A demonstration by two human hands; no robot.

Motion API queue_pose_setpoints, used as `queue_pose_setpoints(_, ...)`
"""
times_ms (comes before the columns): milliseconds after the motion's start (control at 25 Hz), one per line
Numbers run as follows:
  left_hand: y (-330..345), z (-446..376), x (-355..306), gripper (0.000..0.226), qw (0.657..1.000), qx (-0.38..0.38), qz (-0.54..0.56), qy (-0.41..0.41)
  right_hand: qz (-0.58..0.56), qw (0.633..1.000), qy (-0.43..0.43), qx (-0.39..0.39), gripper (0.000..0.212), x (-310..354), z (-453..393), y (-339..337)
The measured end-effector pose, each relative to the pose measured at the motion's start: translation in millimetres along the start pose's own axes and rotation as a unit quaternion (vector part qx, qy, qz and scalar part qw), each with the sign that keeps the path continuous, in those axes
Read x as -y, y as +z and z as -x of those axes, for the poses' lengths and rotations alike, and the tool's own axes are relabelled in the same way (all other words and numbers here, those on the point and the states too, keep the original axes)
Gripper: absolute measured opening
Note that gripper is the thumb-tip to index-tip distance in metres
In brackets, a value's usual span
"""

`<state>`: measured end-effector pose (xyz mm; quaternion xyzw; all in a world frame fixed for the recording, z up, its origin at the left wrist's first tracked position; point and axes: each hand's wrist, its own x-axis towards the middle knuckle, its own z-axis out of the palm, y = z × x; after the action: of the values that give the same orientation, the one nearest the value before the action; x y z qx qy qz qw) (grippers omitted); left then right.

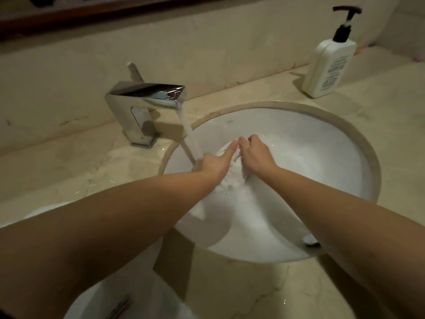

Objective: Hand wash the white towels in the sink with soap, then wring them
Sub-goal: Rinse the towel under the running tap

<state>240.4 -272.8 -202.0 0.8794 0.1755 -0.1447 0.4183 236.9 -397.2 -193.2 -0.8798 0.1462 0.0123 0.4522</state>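
A wet white towel (232, 178) lies bunched in the round white sink (322, 143), mostly under my hands. My left hand (217, 161) lies on the towel's left side with its fingers stretched out, and the tap's water stream lands on its back. My right hand (255, 155) has its fingers curled and grips a fold of the towel. The two hands touch at the fingertips. A white soap pump bottle (328, 65) with a black pump stands on the counter at the back right.
A chrome faucet (145, 104) at the sink's back left runs water into the basin. The beige marble counter (80, 162) surrounds the sink. A white object (142, 302) sits at the lower left edge. A drain fitting (310, 240) shows near my right forearm.
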Motion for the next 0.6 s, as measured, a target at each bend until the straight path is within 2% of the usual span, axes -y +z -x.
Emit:
queue_pose_setpoints(80, -15, 8, 0, 0.116, 0.998, -0.008, 0.014, 0.057, -0.090, 0.996, 0.016, 0.000, 0.030, 3, 4, 0)
queue_pose_setpoints(160, -27, 6, 1, 0.082, 0.995, -0.017, 0.018, 0.096, -0.179, 0.983, 0.046, 0.000, 0.024, 6, 6, 1)
queue_pose_setpoints(240, -33, 1, 5, 0.054, 0.994, -0.024, 0.057, 0.093, -0.270, 0.958, 0.088, 0.038, 0.026, 7, 8, 6)
queue_pose_setpoints(320, -29, 0, 9, 0.059, 0.996, -0.021, 0.058, 0.070, -0.241, 0.961, 0.095, 0.097, 0.037, 5, 9, 10)
queue_pose_setpoints(360, -24, 0, 10, 0.071, 0.998, -0.016, 0.028, 0.061, -0.163, 0.978, 0.077, 0.107, 0.046, 2, 6, 11)
queue_pose_setpoints(440, -14, -1, 10, 0.089, 0.998, -0.004, -0.039, 0.044, -0.033, 0.996, 0.041, 0.071, 0.056, -7, 2, 15)
queue_pose_setpoints(520, -10, 2, 11, 0.090, 0.999, 0.007, -0.034, 0.042, -0.043, 0.997, 0.023, 0.051, 0.049, -8, 3, 17)
queue_pose_setpoints(600, -14, 5, 14, 0.089, 0.998, -0.016, 0.027, 0.051, -0.099, 0.994, 0.008, 0.042, 0.037, -7, 5, 17)
